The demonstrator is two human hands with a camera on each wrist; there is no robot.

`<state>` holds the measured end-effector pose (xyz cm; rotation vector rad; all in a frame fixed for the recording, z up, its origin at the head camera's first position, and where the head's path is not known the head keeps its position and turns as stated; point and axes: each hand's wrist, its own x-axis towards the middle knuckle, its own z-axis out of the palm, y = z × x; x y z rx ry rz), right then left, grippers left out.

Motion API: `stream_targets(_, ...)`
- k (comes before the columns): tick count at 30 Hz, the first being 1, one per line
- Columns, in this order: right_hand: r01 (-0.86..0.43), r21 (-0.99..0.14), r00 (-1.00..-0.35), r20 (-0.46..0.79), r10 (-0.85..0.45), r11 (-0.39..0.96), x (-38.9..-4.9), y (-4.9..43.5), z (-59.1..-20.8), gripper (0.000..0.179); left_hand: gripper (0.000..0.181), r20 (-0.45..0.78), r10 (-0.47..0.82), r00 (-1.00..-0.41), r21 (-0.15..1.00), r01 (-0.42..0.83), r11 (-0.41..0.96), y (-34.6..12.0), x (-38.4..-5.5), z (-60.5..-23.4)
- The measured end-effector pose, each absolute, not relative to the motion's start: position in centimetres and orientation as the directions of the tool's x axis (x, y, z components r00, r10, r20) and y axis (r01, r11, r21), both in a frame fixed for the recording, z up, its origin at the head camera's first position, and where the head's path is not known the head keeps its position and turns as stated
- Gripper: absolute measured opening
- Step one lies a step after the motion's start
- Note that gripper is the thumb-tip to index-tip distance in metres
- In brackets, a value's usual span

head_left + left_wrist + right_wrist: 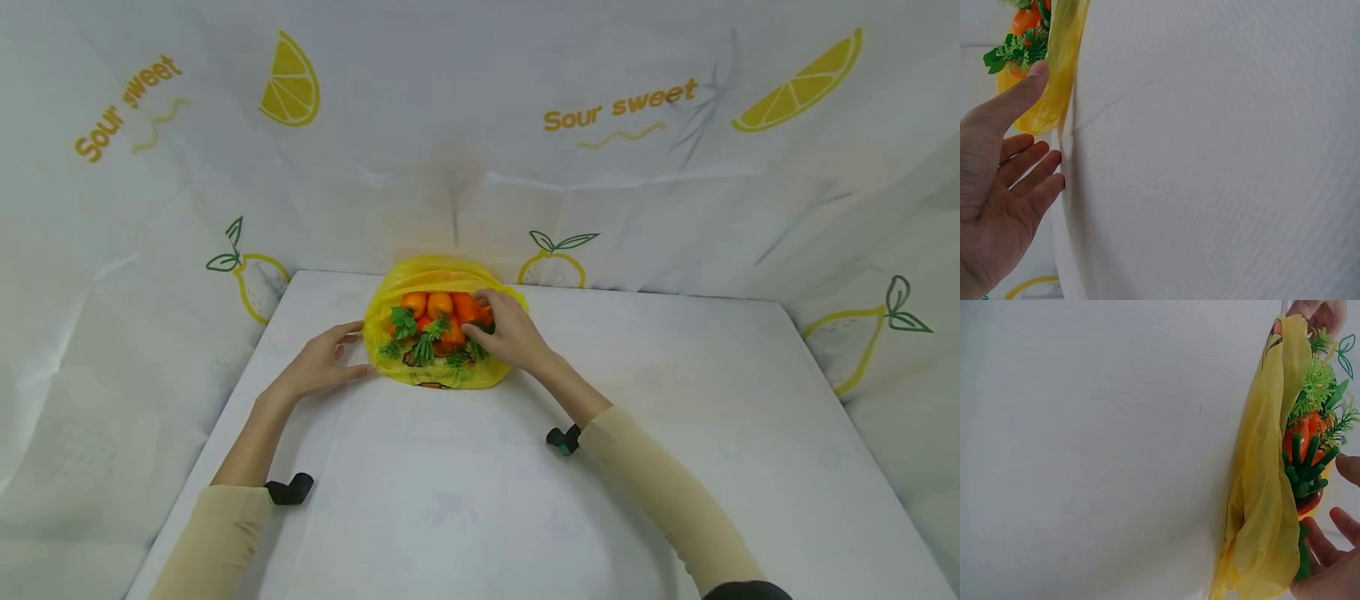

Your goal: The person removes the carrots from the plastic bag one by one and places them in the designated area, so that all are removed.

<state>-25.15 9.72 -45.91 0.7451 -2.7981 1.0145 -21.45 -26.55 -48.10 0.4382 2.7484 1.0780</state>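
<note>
A yellow plastic bag [442, 271] lies open at the back of the table, its rim spread around a heap of orange and red vegetables [440, 306] with green leafy tops [423, 350]. My left hand [322, 362] is at the bag's left side, thumb and fingers spread apart. In the left wrist view its thumb overlaps the bag [1063, 69]; contact is unclear. Over the right part of the heap, my right hand [516, 333] has its fingers bent and apart, close to the vegetables. The right wrist view shows a gap between its thumb and fingers, beside dark green stalks [1304, 469].
The white table [450, 500] extends in front of the bag and to its right. Behind it hangs a white cloth [450, 125] printed with lemons and lettering. Small black devices [291, 489] are worn at both wrists.
</note>
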Motion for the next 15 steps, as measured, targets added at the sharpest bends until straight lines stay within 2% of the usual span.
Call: stream_targets(15, -0.433, -0.592, -0.897, 0.207, -0.391, 0.68, -25.96, 8.98, -46.58, 0.063, 0.087, -0.034, 0.328, -0.944, 0.688, 0.216, 0.693, -26.5, -21.39, -48.21)
